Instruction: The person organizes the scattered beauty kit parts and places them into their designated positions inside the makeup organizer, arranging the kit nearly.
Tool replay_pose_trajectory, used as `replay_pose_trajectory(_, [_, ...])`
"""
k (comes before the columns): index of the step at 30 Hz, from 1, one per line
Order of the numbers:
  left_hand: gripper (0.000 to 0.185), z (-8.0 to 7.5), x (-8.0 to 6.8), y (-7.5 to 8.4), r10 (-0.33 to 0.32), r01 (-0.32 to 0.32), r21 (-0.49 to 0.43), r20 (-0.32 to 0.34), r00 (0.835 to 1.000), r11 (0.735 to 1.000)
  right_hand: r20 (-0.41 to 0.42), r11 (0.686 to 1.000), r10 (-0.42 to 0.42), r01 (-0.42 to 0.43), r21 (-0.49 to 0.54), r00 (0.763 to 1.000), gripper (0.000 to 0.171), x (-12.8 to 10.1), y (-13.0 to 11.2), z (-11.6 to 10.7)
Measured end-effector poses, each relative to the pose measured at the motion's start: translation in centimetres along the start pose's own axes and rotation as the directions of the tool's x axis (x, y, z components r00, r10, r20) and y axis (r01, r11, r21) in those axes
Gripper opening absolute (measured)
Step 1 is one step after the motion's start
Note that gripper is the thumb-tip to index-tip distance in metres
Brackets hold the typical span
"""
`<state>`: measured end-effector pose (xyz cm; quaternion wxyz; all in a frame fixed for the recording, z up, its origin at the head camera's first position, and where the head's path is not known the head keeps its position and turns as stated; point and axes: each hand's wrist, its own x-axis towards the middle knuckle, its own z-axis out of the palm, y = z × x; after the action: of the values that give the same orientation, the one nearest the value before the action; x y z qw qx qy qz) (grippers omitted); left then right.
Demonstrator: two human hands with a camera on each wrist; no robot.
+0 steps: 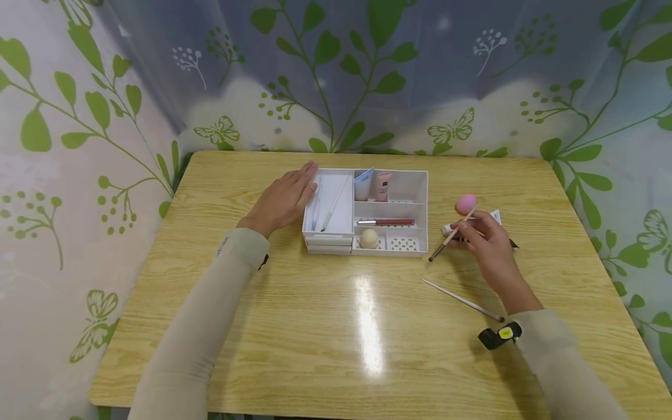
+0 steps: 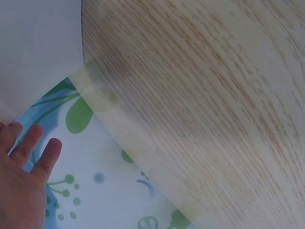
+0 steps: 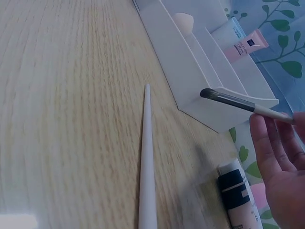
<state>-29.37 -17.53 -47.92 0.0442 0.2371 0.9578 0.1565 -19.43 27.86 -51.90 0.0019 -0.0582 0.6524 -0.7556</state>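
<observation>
The left hand (image 1: 283, 198) is being rested flat, fingers straight, against the left wall of the white organizer (image 1: 415, 178). Right of the tray, a slim makeup brush (image 1: 451, 233) is being pinched by the right hand (image 1: 485, 239), bristles hanging just beside the tray's corner. A pink sponge (image 1: 465, 203) and what is probably a small tube (image 3: 236, 193) are being left beside that hand.

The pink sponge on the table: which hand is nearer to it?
Right. The right hand, holding a brush, is just below the pink sponge; the left hand rests beyond the organizer.
</observation>
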Motion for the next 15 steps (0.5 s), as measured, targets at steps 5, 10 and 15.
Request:
replay_pose_trajectory(5, [0.067, 0.0, 0.0, 0.0, 0.000, 0.000, -0.011, -0.004, 1.000, 1.000, -0.003, 0.999, 0.014, -0.014, -0.047, 1.000, 0.021, 0.3, -0.3, 0.6])
replay_pose_trajectory(10, [0.068, 0.0, -0.1, 0.1, 0.003, -0.003, -0.020, -0.008, 1.000, 1.000, 0.005, 0.994, 0.003, -0.003, -0.108, 1.000, 0.030, 0.8, -0.8, 1.5])
replay_pose_trajectory(15, [0.067, 0.1, -0.1, 0.0, 0.006, -0.007, -0.027, -0.012, 1.000, 1.000, 0.021, 0.992, 0.001, 0.002, -0.126, 1.000, 0.043, 1.2, -1.5, 2.5])
